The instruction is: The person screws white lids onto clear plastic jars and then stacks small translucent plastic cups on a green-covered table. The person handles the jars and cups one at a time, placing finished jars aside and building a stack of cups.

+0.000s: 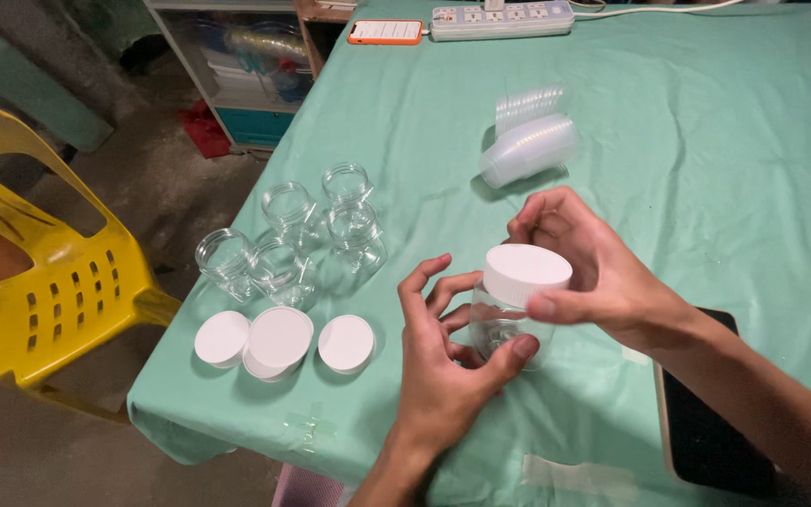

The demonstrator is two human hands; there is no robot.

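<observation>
A table [706, 141] draped in a green cloth fills most of the view. At nine o'clock, off its edge, stands a yellow plastic chair [58, 291]. At five o'clock a dark flat device [706, 432] lies on the cloth, partly under the right forearm. At twelve o'clock a white power strip [502, 20] sits along the far edge, with an orange-cased phone [385, 31] just beside it at eleven.

Near one o'clock from the centre lies a stack of clear plastic cups [527, 141], tipped on its side. At nine o'clock from the centre, five empty clear jars [304, 246] stand upright in a tight cluster, and below them, toward seven o'clock, white lids [279, 340] lie in a row (at least three, one seemingly resting on another).

At the centre, the left hand [443, 376] cups a clear jar [504, 329] from below, thumb pressed on its front and fingers curled round the far side. The right hand [593, 272] is closed on the white lid [526, 274] that sits on top of the jar, thumb at the near edge and fingers around the back. The jar is held over the cloth; whether it touches the cloth cannot be told.
</observation>
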